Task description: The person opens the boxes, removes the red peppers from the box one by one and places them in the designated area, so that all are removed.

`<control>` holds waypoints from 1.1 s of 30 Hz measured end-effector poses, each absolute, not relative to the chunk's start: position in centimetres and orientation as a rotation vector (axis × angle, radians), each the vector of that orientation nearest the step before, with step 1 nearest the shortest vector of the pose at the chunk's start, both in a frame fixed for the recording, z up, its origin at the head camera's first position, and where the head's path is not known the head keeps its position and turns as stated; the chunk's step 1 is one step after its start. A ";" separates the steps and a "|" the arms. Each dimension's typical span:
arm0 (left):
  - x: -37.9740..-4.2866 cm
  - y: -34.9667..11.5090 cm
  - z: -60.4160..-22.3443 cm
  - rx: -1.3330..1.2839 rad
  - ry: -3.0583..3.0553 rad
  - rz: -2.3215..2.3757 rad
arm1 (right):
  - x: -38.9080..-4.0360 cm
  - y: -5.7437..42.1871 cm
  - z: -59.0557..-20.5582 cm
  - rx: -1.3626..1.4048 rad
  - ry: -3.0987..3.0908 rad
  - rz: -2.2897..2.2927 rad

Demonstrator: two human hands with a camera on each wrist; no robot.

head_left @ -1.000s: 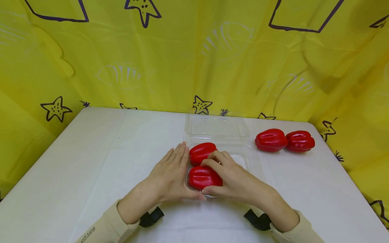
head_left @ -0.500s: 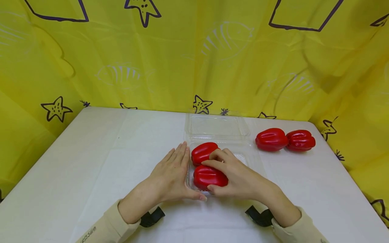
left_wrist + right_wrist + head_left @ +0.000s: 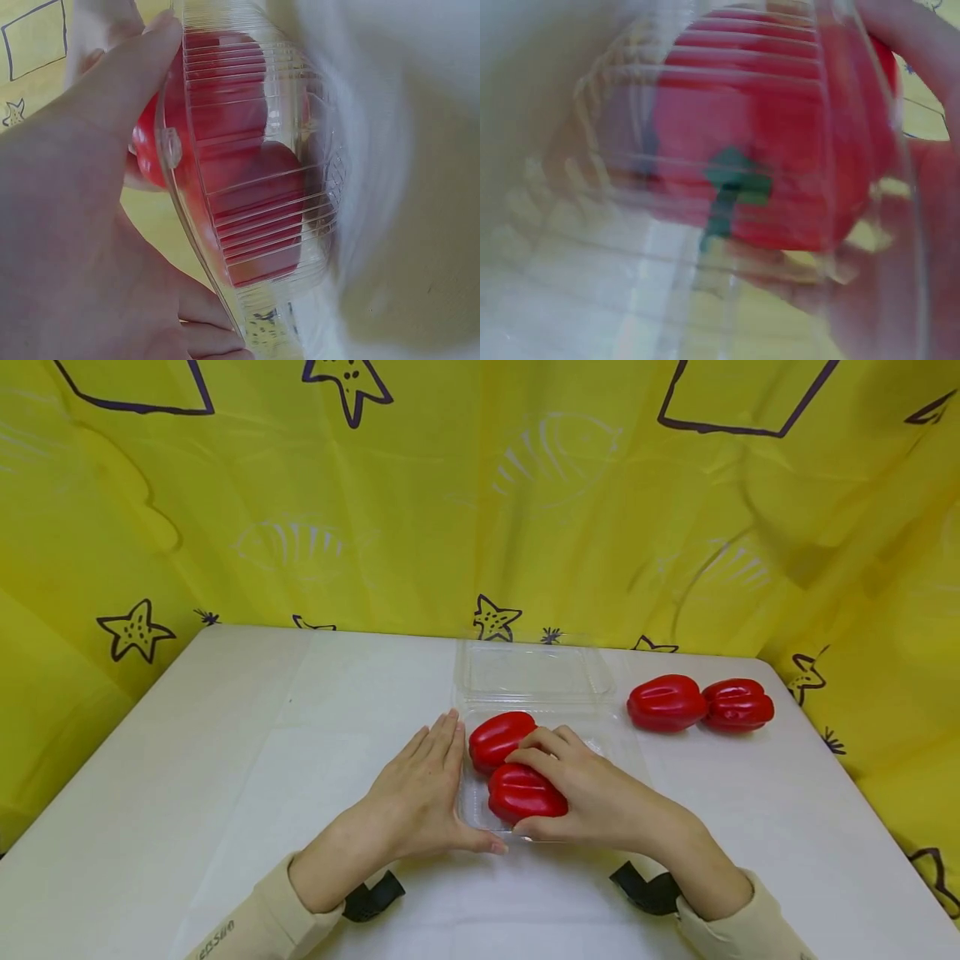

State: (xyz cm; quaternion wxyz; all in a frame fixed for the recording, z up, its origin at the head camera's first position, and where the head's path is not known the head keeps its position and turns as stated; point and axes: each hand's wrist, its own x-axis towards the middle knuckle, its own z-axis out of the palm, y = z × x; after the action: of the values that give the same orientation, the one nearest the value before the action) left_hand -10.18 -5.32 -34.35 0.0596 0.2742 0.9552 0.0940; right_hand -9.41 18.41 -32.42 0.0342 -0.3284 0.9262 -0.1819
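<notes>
A clear plastic clamshell container (image 3: 474, 810) lies open on the table, its lid (image 3: 532, 672) folded back. Inside are two red bell peppers: a front one (image 3: 525, 793) and, behind it, a rear one (image 3: 501, 739). My right hand (image 3: 600, 793) grips the front pepper, thumb at its near side and fingers over its far side. Through the container's wall, the right wrist view shows that pepper's green stem (image 3: 731, 184). Flat along the container's left side rests my left hand (image 3: 416, 793), fingers straight and thumb spread along the front edge.
To the right of the container, two more red bell peppers, one nearer (image 3: 666, 703) and one farther right (image 3: 738, 705), lie end to end on the white-covered table (image 3: 225, 760). A yellow patterned curtain (image 3: 420, 552) hangs behind the table and around its sides.
The right hand has slid the front pepper to the right inside the container, away from its left wall. The rear pepper has shifted slightly. My left hand stays in place.
</notes>
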 end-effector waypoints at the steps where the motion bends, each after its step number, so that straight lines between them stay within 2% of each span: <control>1: -10.2 -5.3 -34.4 0.824 2.890 0.291 | -9.4 18.5 -32.3 -1.006 2.857 -0.557; 10: -10.2 -5.4 -34.3 0.815 2.897 0.318 | -8.8 19.5 -31.1 -1.044 2.863 -0.559; 33: -10.2 -5.4 -34.3 0.810 2.894 0.332 | -8.1 22.2 -28.5 -0.926 3.049 -0.510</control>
State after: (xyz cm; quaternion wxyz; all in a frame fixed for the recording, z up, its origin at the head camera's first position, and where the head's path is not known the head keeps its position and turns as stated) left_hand -10.17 -5.36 -34.34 0.0588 0.2675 0.9555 0.1097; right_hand -8.11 22.22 -28.52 -0.0426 -0.2866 0.9440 -0.1579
